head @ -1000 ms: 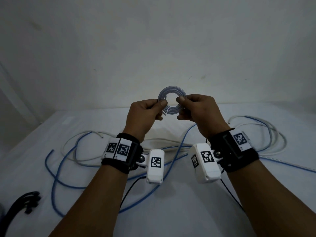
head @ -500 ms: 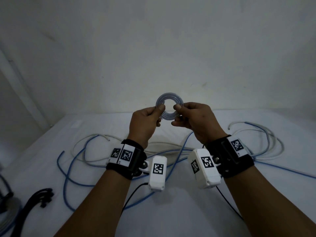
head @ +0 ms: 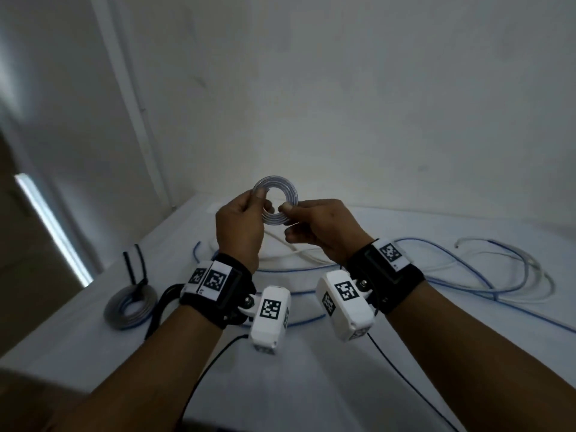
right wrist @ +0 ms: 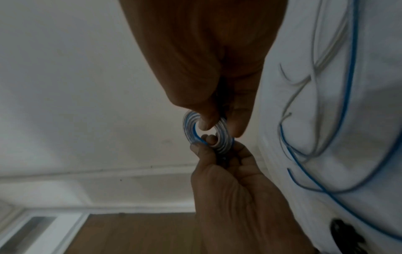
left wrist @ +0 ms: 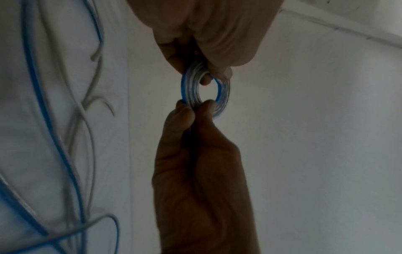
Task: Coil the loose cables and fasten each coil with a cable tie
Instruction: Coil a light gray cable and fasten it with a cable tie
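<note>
A small coil (head: 276, 182) of clear and blue cable is held up in the air over the white table (head: 311, 385). My left hand (head: 260, 198) pinches its left side and my right hand (head: 286, 210) pinches its lower right side. In the left wrist view the coil (left wrist: 188, 89) sits between my left hand (left wrist: 193, 106) below and my right hand (left wrist: 208, 75) above. The right wrist view shows the coil (right wrist: 188, 127) pinched by my right hand (right wrist: 208, 142) from below. No tie shows on this coil.
Loose blue cable (head: 486, 294) and white cable (head: 536, 269) sprawl over the table behind my wrists. At the left edge lies a larger coil (head: 131, 307) with a black tie (head: 135, 269) sticking up. More black ties (head: 163, 297) lie beside it.
Both hands keep hold of the small coil, and my left thumb now sits higher on the ring. The view has swung left, bringing the larger tied coil into sight.
</note>
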